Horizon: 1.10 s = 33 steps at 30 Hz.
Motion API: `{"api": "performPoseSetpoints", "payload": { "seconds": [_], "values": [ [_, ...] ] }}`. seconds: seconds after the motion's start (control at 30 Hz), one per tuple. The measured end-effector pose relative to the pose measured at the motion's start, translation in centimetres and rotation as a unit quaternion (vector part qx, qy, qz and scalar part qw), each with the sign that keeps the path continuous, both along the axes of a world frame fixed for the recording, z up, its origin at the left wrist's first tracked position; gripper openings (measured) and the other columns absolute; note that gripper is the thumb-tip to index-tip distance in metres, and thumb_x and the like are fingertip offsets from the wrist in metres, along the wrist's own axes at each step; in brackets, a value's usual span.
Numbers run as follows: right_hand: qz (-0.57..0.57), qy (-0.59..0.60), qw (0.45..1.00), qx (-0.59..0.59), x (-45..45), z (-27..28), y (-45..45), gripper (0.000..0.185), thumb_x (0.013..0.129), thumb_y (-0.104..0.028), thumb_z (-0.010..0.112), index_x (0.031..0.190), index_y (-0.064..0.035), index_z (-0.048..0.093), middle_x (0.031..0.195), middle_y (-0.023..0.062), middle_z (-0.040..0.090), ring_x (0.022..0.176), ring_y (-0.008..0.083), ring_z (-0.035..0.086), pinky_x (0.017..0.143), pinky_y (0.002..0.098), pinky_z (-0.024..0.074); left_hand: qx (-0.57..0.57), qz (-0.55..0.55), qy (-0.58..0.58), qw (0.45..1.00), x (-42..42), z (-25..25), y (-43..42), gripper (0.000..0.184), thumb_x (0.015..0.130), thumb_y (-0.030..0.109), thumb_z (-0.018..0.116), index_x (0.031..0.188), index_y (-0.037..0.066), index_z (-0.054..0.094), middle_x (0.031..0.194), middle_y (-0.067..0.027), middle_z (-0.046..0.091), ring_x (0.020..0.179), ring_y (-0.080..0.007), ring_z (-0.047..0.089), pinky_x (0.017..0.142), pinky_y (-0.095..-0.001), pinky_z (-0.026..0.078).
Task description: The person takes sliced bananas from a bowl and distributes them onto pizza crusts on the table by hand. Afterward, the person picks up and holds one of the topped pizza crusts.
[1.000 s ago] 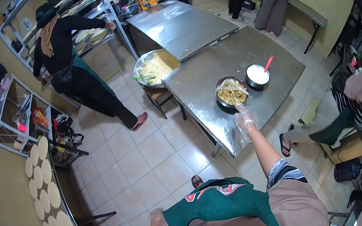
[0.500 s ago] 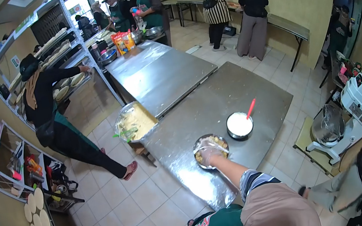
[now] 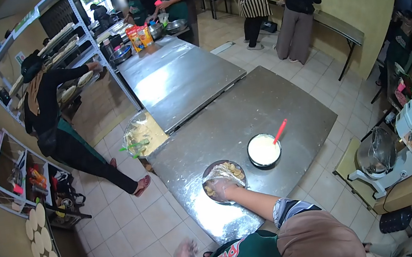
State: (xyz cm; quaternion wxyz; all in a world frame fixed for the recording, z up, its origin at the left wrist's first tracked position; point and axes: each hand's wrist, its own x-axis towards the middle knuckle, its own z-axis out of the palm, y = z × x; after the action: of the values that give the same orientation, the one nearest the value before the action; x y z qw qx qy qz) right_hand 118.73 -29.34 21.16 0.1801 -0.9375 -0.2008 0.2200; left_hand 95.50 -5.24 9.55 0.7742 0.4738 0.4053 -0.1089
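Hovering left hand: now in fuller view, gloved, by the table's near edge; blurred, fingers look loosely apart, nothing held.
Dark bowl: on table, near that edge; chunky food shows at its right.
Right hand: from bowl's rim to inside since a second ago, so work likely now in the food; reaches in from lower right, fingers hidden, can't tell if clamped.
White-filled bowl: near, to the right; red handle leaning out.
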Motion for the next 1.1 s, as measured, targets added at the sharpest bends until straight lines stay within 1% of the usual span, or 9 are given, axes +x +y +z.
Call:
{"api": "performPoseSetpoints", "payload": {
  "seconds": [0.3,0.5,0.57,0.67,0.73,0.8,0.83,0.97,1.1],
  "values": [
    [-0.019,-0.097,0.991,0.095,1.0,-2.0,-1.4,0.017,0.072,-0.014,0.049,0.084,-0.0065,0.059,0.084,0.0137,0.059,0.077,0.0272,0.057,0.067,0.0358,0.0451,-0.096,-0.16,-0.227,0.956,14.5,12.4,-11.3,0.06,0.077,0.034,0.052,0.124,0.012,0.024,0.119,-0.0079,0.036,0.111,-0.0232,0.035,0.093,-0.0352,0.028],
    [-0.113,0.034,0.959,0.256,-0.3,-1.1,-2.9,0.019,0.069,-0.014,0.059,0.087,-0.0092,0.056,0.085,0.0095,0.058,0.078,0.0203,0.056,0.069,0.0327,0.0448,-0.081,-0.097,-0.154,0.98,17.6,12.9,-13.9,0.049,0.082,0.036,0.042,0.123,0.012,0.029,0.117,-0.0036,0.039,0.107,-0.0164,0.037,0.085,-0.028,0.031],
    [-0.318,0.33,0.721,0.519,-0.5,0.6,-3.1,0.022,0.07,-0.008,0.061,0.091,-0.0092,0.051,0.081,0.0049,0.055,0.074,0.0141,0.054,0.062,0.0278,0.0457,-0.125,-0.074,-0.123,0.982,18.1,12.5,-14.6,0.041,0.083,0.036,0.041,0.115,0.011,0.039,0.11,-0.003,0.043,0.102,-0.0144,0.039,0.083,-0.0275,0.033],
    [-0.28,0.382,0.614,0.632,-1.1,0.0,-3.0,0.027,0.07,-0.009,0.063,0.094,-0.0086,0.05,0.077,0.0032,0.055,0.068,0.0132,0.055,0.055,0.0263,0.0445,-0.171,-0.016,-0.074,0.982,18.3,13.7,-16.1,0.036,0.083,0.038,0.04,0.106,0.011,0.046,0.103,-0.0026,0.048,0.097,-0.0154,0.044,0.079,-0.0272,0.036],
    [-0.272,0.364,0.624,0.635,-1.6,-0.1,-2.3,0.021,0.071,-0.013,0.062,0.089,-0.0057,0.052,0.079,0.005,0.056,0.067,0.0148,0.055,0.055,0.0285,0.0448,-0.199,-0.007,-0.1,0.975,18.8,13.6,-16.5,0.036,0.083,0.039,0.04,0.105,0.011,0.046,0.099,-0.0038,0.05,0.094,-0.0173,0.047,0.079,-0.0302,0.039],
    [-0.252,0.092,0.852,0.45,-2.1,1.2,-1.2,0.019,0.072,-0.017,0.06,0.085,-0.0047,0.055,0.083,0.0084,0.056,0.064,0.0174,0.055,0.057,0.0303,0.045,-0.301,0.041,-0.078,0.95,18.7,16.7,-17.2,0.034,0.083,0.038,0.039,0.102,0.011,0.047,0.096,-0.0064,0.052,0.093,-0.0185,0.049,0.082,-0.0328,0.04],
    [-0.218,0.026,0.889,0.401,-2.3,1.8,-0.8,0.02,0.07,-0.02,0.057,0.083,-0.0054,0.058,0.09,0.0115,0.056,0.073,0.0226,0.055,0.068,0.0336,0.0433,-0.392,0.031,-0.147,0.908,19.0,13.5,-16.8,0.035,0.082,0.039,0.039,0.103,0.011,0.046,0.097,-0.0091,0.052,0.095,-0.0244,0.049,0.086,-0.0406,0.037],
    [-0.128,-0.173,0.883,0.417,-3.7,1.3,0.6,0.022,0.067,-0.019,0.057,0.087,-0.0083,0.059,0.093,0.0124,0.056,0.087,0.026,0.052,0.078,0.0358,0.0383,-0.44,0.11,-0.184,0.872,20.3,6.1,-16.2,0.043,0.08,0.047,0.039,0.094,0.007,0.049,0.097,-0.0151,0.052,0.091,-0.0325,0.049,0.083,-0.0459,0.039],
    [-0.079,-0.201,0.907,0.363,-4.2,1.5,1.1,0.023,0.069,-0.015,0.051,0.091,-0.0083,0.057,0.096,0.0128,0.055,0.101,0.028,0.046,0.086,0.0364,0.0337,-0.38,0.162,-0.139,0.9,19.8,11.3,-16.0,0.041,0.079,0.044,0.039,0.093,0.007,0.049,0.097,-0.0155,0.052,0.091,-0.0327,0.049,0.084,-0.0463,0.038]
  ]
}}
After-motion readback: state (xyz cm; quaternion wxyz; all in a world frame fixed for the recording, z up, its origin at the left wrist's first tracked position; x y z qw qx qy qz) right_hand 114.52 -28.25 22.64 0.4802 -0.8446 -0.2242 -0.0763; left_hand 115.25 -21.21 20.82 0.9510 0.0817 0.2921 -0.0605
